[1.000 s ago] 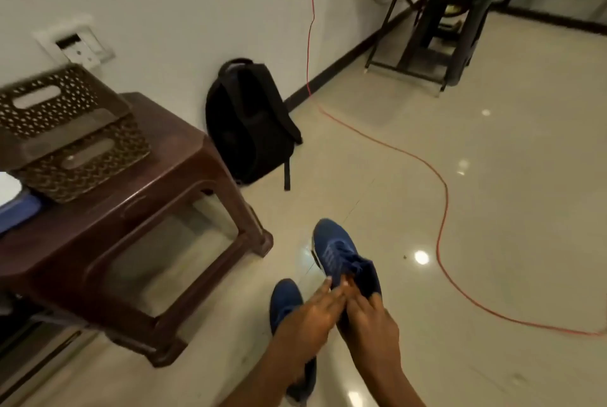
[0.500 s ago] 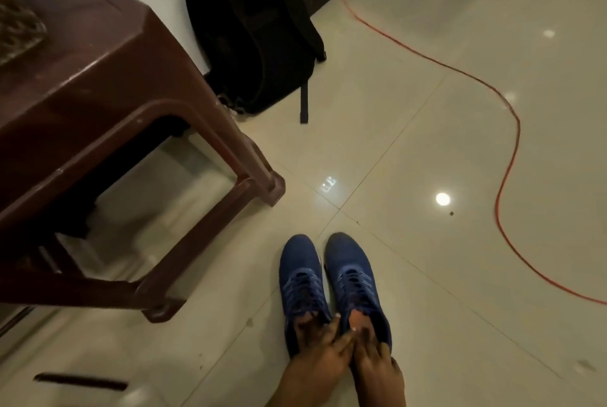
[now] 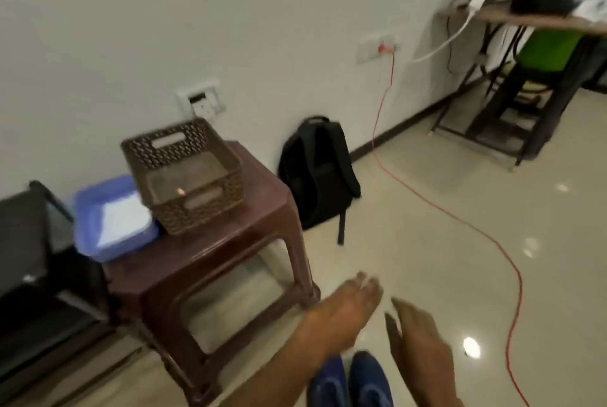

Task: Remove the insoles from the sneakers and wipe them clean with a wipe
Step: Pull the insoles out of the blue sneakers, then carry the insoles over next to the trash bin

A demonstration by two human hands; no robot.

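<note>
Two blue sneakers (image 3: 351, 383) stand side by side on the floor at the bottom edge, only their toes visible. My left hand (image 3: 341, 311) is raised above them, fingers stretched out and held together, holding nothing. My right hand (image 3: 417, 337) hovers to the right of it, fingers extended, also holding nothing. No insole is visible. A blue tub (image 3: 111, 219) with white wipes inside sits on the left part of the brown plastic stool (image 3: 230, 252).
A brown woven basket (image 3: 184, 176) stands on the stool next to the tub. A black backpack (image 3: 318, 173) leans on the wall. A red cable (image 3: 460, 222) snakes across the tiled floor. A black rack (image 3: 29, 262) is at left, a desk (image 3: 525, 22) far right.
Both hands have left the sneakers' openings and lifted up and forward. The view has tilted upward, bringing the stool top, basket and tub into sight.
</note>
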